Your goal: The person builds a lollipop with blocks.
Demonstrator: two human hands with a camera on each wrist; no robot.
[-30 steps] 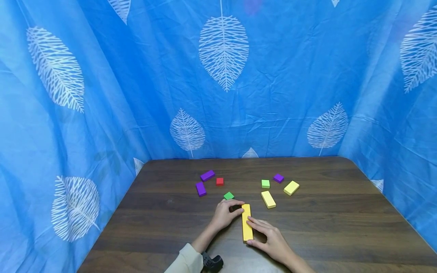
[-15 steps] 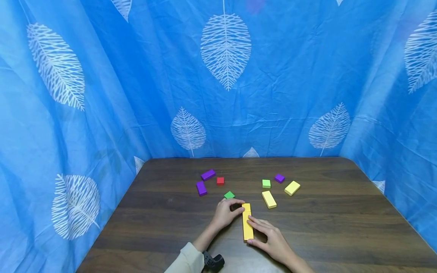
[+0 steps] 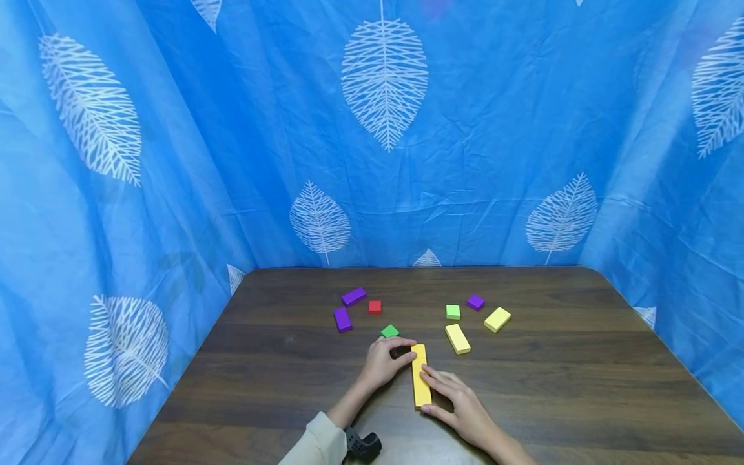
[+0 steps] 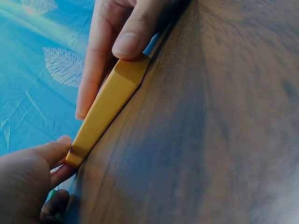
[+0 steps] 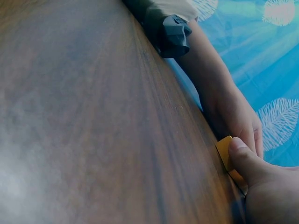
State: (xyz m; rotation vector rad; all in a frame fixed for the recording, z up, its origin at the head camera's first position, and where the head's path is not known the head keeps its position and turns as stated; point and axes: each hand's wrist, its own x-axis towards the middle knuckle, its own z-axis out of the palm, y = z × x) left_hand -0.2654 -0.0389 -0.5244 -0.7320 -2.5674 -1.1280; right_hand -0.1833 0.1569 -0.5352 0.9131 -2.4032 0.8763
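In the head view, two orange-yellow blocks lie end to end on the table: a short block at the far end and a long block nearer. My left hand pinches the short block between thumb and forefinger. The right hand holds the long block, thumb at its near end and fingertips on its right side. From the left wrist, the orange-yellow row appears flat on the wood, with both hands touching it. The right wrist view shows the right thumb against the block's near end.
A green block lies just beyond the left fingers. Farther back are two purple blocks and a red one. To the right sit a light green block, a purple block and two pale yellow blocks. A blue curtain surrounds the table.
The head view has shifted slightly. Both hands keep their hold on the orange-yellow blocks, and the other blocks lie as before.
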